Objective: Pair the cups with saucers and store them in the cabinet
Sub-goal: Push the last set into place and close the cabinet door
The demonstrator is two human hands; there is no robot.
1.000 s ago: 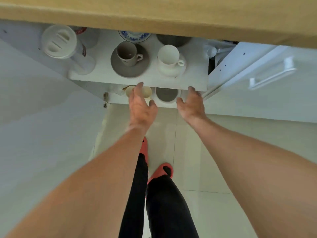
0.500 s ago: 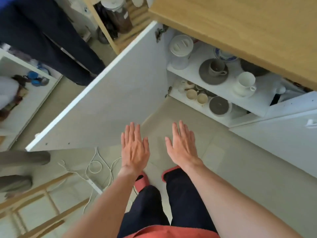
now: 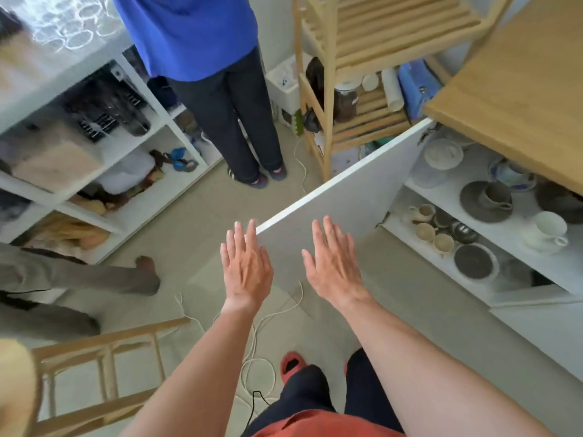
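Observation:
The white cabinet at the right stands with its door swung wide. On its upper shelf a grey cup sits on a grey saucer, and a white cup rests on a white saucer. A blue patterned cup and saucer lie further back under the wooden top. The lower shelf holds several small beige cups and a dark bowl. My left hand and my right hand hover flat, fingers spread and empty, over the floor in front of the door.
A person in a blue top stands ahead, and another person's leg reaches in from the left. White shelving is at left, a wooden rack behind the door, a wooden chair at lower left. Cords trail across the floor.
My hands have drawn back from the lower shelf and now hover empty in front of me. My view has swung left, away from the cabinet toward the room.

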